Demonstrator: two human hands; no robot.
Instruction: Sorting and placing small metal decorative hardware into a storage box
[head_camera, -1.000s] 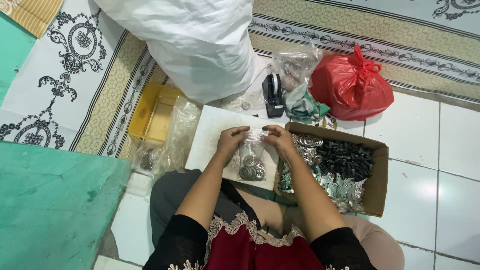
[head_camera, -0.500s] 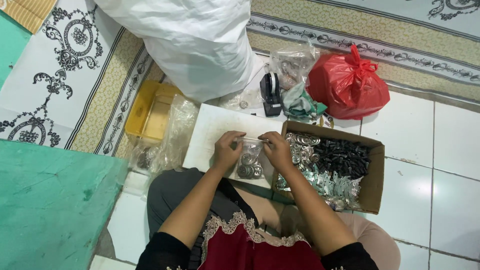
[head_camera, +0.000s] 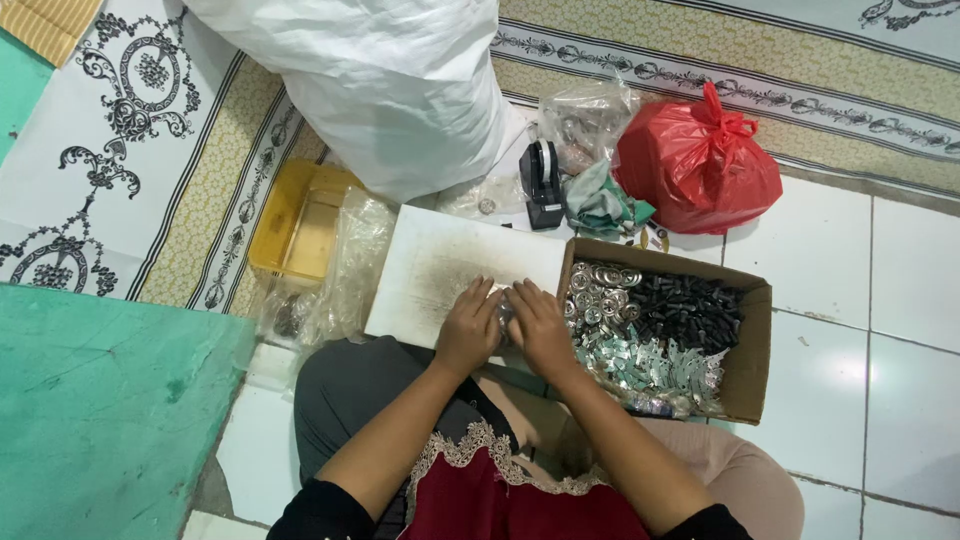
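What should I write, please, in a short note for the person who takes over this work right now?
Left hand and right hand: pressed together over a small clear bag on the white board, fingers closed on it.
Cardboard box at the right: silver rings, black parts and shiny metal pieces, still loose.
Yellow tray, black tape dispenser and red plastic bag lie behind the board.
Done: one small bag appears filled. Left: the loose parts in the box.
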